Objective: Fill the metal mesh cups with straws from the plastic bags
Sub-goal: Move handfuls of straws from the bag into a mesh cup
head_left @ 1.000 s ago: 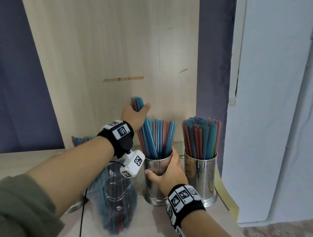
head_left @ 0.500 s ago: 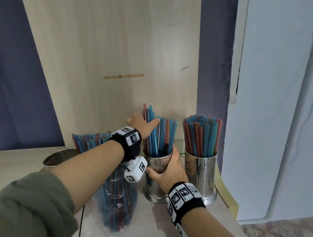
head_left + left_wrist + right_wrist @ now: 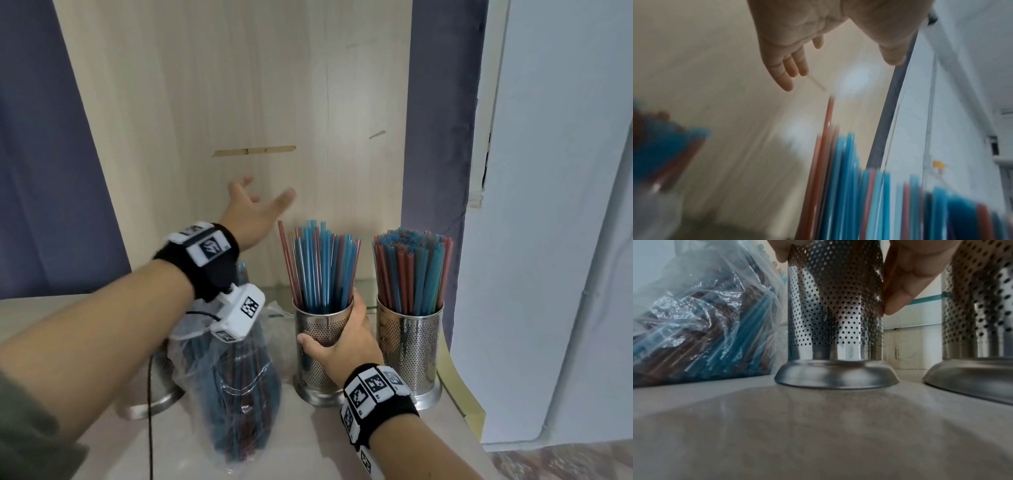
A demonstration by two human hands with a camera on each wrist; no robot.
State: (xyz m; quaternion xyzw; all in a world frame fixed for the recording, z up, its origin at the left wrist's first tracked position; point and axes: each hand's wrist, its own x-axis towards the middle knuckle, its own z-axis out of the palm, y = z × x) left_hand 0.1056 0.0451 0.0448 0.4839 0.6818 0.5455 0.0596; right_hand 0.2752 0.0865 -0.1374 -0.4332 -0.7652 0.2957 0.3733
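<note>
Two perforated metal cups stand side by side on the table. My right hand (image 3: pixel 337 337) grips the middle cup (image 3: pixel 317 373), thumb on its left and fingers round its right side (image 3: pixel 898 293); blue and red straws (image 3: pixel 320 263) stand in it. The right cup (image 3: pixel 411 349) is packed with straws (image 3: pixel 411 270). My left hand (image 3: pixel 255 209) hovers empty, fingers spread, up and left of the middle cup's straws (image 3: pixel 840 186). A clear plastic bag (image 3: pixel 239 387) holding blue and red straws stands left of the middle cup (image 3: pixel 835 305).
A third metal cup (image 3: pixel 152 402) sits at the left, mostly hidden behind my left forearm and the bag. A wooden panel (image 3: pixel 239 85) rises right behind the cups. The table's right edge (image 3: pixel 469 401) runs just beyond the right cup.
My left hand has let go of the bundle of straws; they now stand in the middle cup, and the hand has lifted with fingers spread. The right hand keeps hold of the cup.
</note>
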